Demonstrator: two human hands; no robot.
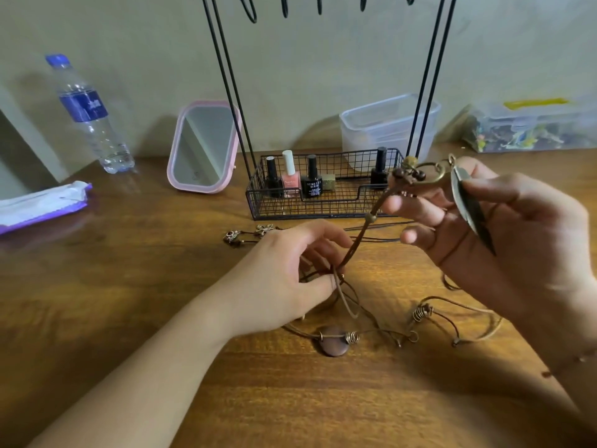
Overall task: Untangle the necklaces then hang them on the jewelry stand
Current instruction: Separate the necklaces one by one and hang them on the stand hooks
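Note:
My right hand (504, 227) is raised at the right, holding a feather-shaped metal pendant (468, 202) with wooden beads on a brown cord (361, 234). That cord runs down to my left hand (290, 279), which pinches it just above the table. A second necklace with a round brown disc pendant (332, 341) and copper wire coils lies tangled on the wood below my hands. A third piece with small metal charms (248, 234) lies behind my left hand. The black wire jewelry stand (232, 92) rises behind, its hooks (284, 8) bare at the top edge.
The stand's mesh basket (323, 215) holds several nail polish bottles (290, 176). A pink-framed mirror (203, 147), a water bottle (87, 114) and a purple wipes pack (42, 202) are at the left. Clear plastic containers (387, 124) stand at the back right.

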